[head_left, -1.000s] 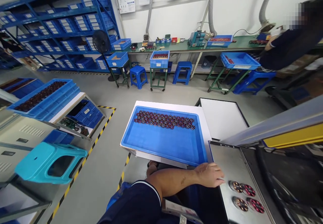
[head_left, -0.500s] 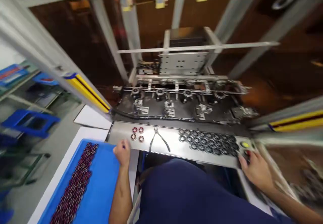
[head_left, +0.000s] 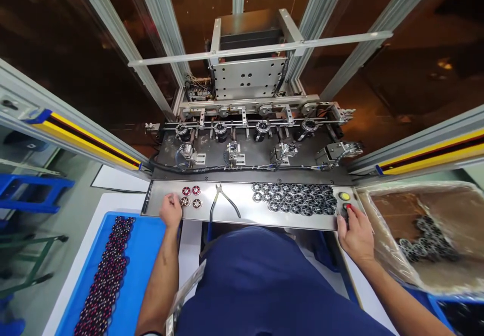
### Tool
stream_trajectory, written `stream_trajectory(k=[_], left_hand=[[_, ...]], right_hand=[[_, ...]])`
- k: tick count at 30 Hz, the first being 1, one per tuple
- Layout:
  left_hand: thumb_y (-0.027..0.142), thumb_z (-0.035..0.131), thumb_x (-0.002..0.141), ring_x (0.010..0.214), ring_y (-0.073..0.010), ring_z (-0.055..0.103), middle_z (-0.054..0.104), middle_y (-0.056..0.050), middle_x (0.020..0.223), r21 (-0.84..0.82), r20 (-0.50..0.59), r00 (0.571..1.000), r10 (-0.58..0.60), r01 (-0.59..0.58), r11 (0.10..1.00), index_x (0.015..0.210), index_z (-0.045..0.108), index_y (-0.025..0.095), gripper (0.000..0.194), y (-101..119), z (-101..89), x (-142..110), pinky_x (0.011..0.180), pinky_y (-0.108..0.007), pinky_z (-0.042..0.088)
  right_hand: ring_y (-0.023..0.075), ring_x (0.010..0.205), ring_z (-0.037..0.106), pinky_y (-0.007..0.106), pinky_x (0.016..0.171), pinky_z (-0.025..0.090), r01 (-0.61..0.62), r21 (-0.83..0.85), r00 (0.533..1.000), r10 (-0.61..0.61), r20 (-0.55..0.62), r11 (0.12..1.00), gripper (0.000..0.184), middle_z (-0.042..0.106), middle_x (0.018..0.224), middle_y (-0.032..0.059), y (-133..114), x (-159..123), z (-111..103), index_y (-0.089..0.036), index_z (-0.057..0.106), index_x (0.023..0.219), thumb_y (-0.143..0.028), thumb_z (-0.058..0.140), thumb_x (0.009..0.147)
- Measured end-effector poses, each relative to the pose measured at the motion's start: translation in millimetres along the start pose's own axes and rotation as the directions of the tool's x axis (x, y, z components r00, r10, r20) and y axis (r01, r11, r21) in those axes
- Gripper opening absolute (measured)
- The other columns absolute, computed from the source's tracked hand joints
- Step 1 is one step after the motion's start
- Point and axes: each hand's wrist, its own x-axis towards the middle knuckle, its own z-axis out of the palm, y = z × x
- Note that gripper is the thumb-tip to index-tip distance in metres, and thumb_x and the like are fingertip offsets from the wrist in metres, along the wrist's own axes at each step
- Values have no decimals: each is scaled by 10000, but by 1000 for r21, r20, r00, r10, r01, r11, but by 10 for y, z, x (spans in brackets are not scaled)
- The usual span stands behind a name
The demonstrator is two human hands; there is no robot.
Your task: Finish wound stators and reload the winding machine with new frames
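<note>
My left hand point(head_left: 171, 211) is closed at the left end of a metal ledge point(head_left: 244, 207). Its fingers are curled, and anything inside them is hidden. Just right of it lie several round coil-like parts with red and copper tones point(head_left: 196, 203). My right hand point(head_left: 356, 232) is at the ledge's right end, its index finger at a red button point(head_left: 348, 206) and its thumb apart near the edge. Above that button is a yellow button point(head_left: 344, 196). Left of the right hand lie many dark round spoked parts point(head_left: 297, 198) in rows. Open-handled pliers point(head_left: 223, 200) rest mid-ledge.
Behind the ledge stands a machine with several stations point(head_left: 234, 152). Yellow safety bars point(head_left: 91, 142) flank it. At lower left, a blue tray point(head_left: 141, 255) holds rows of reddish round parts. A plastic-lined box point(head_left: 381, 194) on the right contains more dark parts.
The view has shifted and sharpened, with the ledge now farther left in the picture. Both hands stay near the same ends of the ledge. The lined box on the right shows more fully.
</note>
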Motion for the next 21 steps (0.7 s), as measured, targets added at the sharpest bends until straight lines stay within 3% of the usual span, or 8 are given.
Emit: stream_trajectory(k=[4,9,15,18,21], left_hand=[[384,609,953,1014,-209,658,649,-94,1182,-7,-4,1000,-8,8,1000,1220,606,153,353,-28,8,-15,874,-424,579],[386,609,953,1021,-212,657,648,-95,1189,-17,-3,1000,-16,16,1000,1226,603,153,359,-52,25,-16,882,-430,577],[388,610,952,1008,-208,658,653,-91,1170,-87,-12,1000,-22,21,996,1211,609,151,351,-51,16,-33,875,-424,578],[390,605,955,965,-194,663,660,-84,1134,-149,-28,999,-35,30,988,1195,613,148,341,-51,7,-29,846,-405,583],[400,596,961,896,-173,665,670,-71,1069,-213,-44,998,-33,23,977,1163,620,142,328,-48,-26,-11,801,-375,586]], right_hand=[[396,1152,627,566,1005,538,60,46,997,-58,-41,997,589,636,1193,280,34,-17,-3,-29,599,1249,-475,356,951],[436,1183,615,625,1000,526,-42,95,998,38,43,995,658,664,1108,262,5,67,-124,-70,595,1275,-571,322,947],[424,1142,651,634,882,560,3,125,998,-11,67,992,577,698,944,169,-115,238,-376,-363,592,1316,-644,266,932],[411,1050,690,635,850,548,15,139,1000,-17,16,990,582,701,934,201,-321,550,-562,-397,574,1348,-663,285,919],[346,1104,684,561,931,528,49,172,998,-40,-56,984,536,701,1097,239,-739,1131,-722,-365,542,1403,-586,350,955]])
